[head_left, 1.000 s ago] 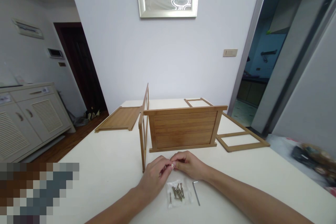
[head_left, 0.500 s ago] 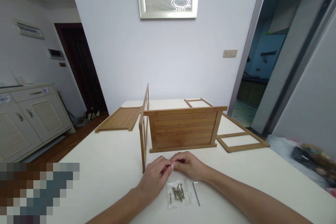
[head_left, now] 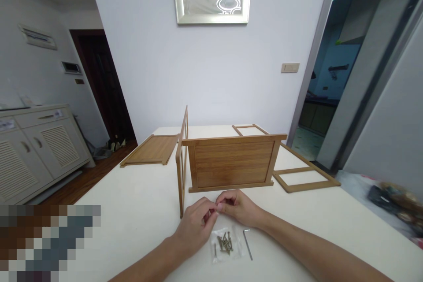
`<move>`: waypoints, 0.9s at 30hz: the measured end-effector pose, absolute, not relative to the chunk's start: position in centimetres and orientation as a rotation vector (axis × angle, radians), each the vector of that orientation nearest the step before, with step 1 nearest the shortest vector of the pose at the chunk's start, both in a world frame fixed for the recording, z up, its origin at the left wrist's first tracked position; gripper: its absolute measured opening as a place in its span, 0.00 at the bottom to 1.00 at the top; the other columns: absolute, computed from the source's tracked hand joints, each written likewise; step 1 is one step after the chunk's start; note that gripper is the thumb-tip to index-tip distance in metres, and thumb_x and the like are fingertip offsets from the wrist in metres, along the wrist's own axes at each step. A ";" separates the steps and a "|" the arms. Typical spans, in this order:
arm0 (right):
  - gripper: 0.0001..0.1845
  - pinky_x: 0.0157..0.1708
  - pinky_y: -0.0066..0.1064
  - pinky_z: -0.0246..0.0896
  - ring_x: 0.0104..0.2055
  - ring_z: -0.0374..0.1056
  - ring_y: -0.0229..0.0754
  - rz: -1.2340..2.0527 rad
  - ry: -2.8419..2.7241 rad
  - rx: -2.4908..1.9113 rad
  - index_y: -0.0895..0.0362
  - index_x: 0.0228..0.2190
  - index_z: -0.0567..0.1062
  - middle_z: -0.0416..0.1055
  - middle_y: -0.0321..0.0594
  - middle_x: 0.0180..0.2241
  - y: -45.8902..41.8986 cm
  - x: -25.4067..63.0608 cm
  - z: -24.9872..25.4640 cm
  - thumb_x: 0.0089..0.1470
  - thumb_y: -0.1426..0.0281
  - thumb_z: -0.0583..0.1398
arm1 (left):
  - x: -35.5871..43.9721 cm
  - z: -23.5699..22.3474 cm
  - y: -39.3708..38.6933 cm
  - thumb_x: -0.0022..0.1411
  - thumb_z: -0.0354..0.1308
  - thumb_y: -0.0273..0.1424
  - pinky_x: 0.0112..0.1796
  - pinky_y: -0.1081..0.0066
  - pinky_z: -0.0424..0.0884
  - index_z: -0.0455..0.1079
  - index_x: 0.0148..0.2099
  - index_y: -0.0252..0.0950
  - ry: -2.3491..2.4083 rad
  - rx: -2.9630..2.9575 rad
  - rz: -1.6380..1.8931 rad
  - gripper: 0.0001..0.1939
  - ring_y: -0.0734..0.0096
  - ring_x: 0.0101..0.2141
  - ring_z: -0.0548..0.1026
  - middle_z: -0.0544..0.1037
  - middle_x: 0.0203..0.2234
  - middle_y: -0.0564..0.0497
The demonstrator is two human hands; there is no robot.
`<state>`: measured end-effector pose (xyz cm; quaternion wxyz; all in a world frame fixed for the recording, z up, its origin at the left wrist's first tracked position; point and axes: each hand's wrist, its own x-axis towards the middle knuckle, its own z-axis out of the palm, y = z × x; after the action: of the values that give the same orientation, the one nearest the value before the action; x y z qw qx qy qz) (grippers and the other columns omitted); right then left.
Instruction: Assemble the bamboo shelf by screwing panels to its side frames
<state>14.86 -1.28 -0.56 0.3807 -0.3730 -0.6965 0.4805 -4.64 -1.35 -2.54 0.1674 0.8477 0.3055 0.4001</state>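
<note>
My left hand [head_left: 200,222] and my right hand [head_left: 238,207] meet at their fingertips over the near part of the white table. Both are closed in a pinch; whatever lies between the fingers is too small and hidden to make out. Just below them lies a clear plastic bag [head_left: 236,252] with several brass-coloured screws [head_left: 225,243] on it or in it; I cannot tell which. To its right rests a hex key [head_left: 247,245]. Behind my hands, a wooden panel [head_left: 233,165] stands on edge, meeting an upright wooden frame [head_left: 180,165] at its left end.
Another wooden panel [head_left: 150,150] lies flat at the table's left. On the right, a flat open wooden frame [head_left: 306,175] extends near the table edge. A smaller-looking frame part [head_left: 249,127] shows behind the standing panel, close to the wall [head_left: 211,75].
A small pale round piece that showed between my fingertips is now hidden. My left fingers have shifted slightly around it; the panels, bag and hex key stay put.
</note>
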 end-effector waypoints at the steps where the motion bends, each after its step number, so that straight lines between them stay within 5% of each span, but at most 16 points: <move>1: 0.22 0.33 0.29 0.58 0.30 0.63 0.37 1.212 -1.764 -0.962 0.60 0.29 0.78 0.73 0.38 0.27 -1.3 14.8 -0.5 0.49 0.51 0.64 | -4.6 -2.6 -1.3 0.62 0.52 0.25 0.30 0.73 0.68 0.72 0.40 0.36 0.872 2.415 1.134 0.08 0.73 0.27 0.72 0.74 0.28 0.51; 8: 0.20 0.27 0.26 0.48 0.25 0.53 0.32 1.129 -1.701 -0.992 0.60 0.27 0.76 0.64 0.31 0.21 -1.4 14.7 -0.3 0.48 0.54 0.66 | -4.7 -2.8 -1.0 0.62 0.51 0.23 0.29 0.72 0.67 0.70 0.38 0.38 0.971 2.433 1.170 0.08 0.73 0.25 0.71 0.73 0.28 0.52; 27: 0.14 0.25 0.26 0.51 0.25 0.59 0.35 0.906 -1.688 -1.198 0.60 0.25 0.78 0.69 0.35 0.22 -1.0 14.4 -1.7 0.52 0.61 0.61 | -10.7 -2.5 -5.2 0.64 0.49 0.23 0.32 0.71 0.69 0.67 0.44 0.39 0.805 2.800 1.208 0.10 0.72 0.27 0.74 0.76 0.28 0.53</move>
<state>14.38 -0.95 -1.69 0.4268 -0.4796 -0.6756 0.3625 -10.68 -5.16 -2.49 -0.0063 0.8877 0.2553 0.3831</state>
